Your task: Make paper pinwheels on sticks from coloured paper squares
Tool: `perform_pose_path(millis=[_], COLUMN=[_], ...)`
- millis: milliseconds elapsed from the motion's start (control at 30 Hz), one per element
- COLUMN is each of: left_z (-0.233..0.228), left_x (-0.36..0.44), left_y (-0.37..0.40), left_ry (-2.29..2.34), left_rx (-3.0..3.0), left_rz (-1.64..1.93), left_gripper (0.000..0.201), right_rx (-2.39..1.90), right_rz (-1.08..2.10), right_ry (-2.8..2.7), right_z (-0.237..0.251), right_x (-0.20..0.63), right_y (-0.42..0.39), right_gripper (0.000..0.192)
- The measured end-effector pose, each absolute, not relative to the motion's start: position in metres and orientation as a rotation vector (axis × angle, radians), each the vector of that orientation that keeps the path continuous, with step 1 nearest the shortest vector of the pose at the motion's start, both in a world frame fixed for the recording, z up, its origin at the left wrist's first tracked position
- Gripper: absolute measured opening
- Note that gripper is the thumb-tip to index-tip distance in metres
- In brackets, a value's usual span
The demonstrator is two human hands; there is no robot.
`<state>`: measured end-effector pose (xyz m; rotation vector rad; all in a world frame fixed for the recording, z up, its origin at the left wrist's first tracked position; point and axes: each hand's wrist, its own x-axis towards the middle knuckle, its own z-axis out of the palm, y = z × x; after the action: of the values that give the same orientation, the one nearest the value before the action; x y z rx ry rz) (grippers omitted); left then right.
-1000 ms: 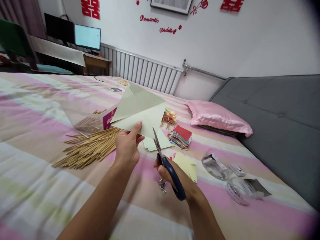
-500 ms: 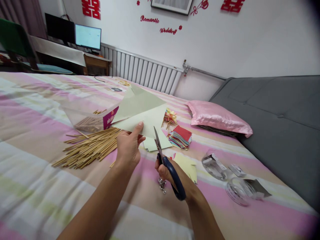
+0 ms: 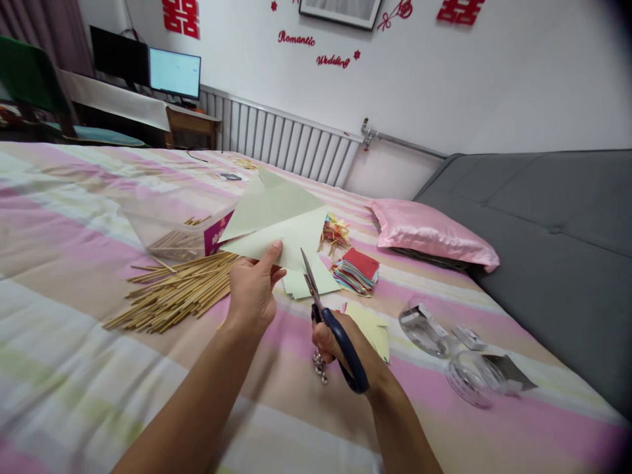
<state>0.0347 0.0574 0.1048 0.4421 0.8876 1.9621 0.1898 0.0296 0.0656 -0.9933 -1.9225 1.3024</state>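
Pale green paper (image 3: pixel 296 234) is pinched between the thumb and fingers of my left hand (image 3: pixel 254 286), held up over the bed. In my right hand (image 3: pixel 336 332) is a pair of scissors (image 3: pixel 343 345) with dark blue handles. Its blades point up and away, slightly parted, close to the right part of the paper's lower edge. A beaded charm hangs by my right hand. Beyond the paper rises another pale green sheet (image 3: pixel 274 201); whether it too is held, I cannot tell. Further green pieces (image 3: pixel 316 283) lie below on the bed.
Thin wooden sticks (image 3: pixel 178 293) are piled left, before a clear plastic box (image 3: pixel 172 230). Right of the paper are a stack of coloured paper squares (image 3: pixel 358 266), yellow paper (image 3: pixel 369 329) and tape rolls (image 3: pixel 469 378). A pink pillow (image 3: pixel 434 230) lies by the grey headboard (image 3: pixel 543 224).
The scissors have shifted very slightly, with the fingers of my right hand closing a little on the handles. The paper and my left hand are nearly where they were.
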Motion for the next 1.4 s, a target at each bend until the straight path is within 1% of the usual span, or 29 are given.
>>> perform_pose_path(millis=[267, 667, 900, 1167, 1400], left_z=[0.104, 0.103, 0.103, 0.103, 0.102], left_x=[0.033, 0.032, 0.032, 0.031, 0.028], left_y=[0.059, 0.059, 0.058, 0.059, 0.061], left_ry=[0.878, 0.871, 0.874, 0.872, 0.874], left_rx=[0.427, 0.433, 0.441, 0.439, 0.452], left_rz=[1.969, 1.966, 1.96, 1.954, 1.937], left_gripper=[0.034, 0.033, 0.031, 0.031, 0.031], right_rx=[-1.043, -1.066, -1.107, -1.224, -1.227], right_rz=[1.284, 1.425, 1.443, 1.365, 1.274], right_ry=[-1.913, -1.694, -1.646, -1.719, -1.775], right_z=[0.073, 0.059, 0.064, 0.069, 0.069], right_x=[0.189, 0.19, 0.187, 0.184, 0.188], right_y=[0.027, 0.029, 0.03, 0.029, 0.029], right_gripper=[0.055, 0.046, 0.05, 0.053, 0.05])
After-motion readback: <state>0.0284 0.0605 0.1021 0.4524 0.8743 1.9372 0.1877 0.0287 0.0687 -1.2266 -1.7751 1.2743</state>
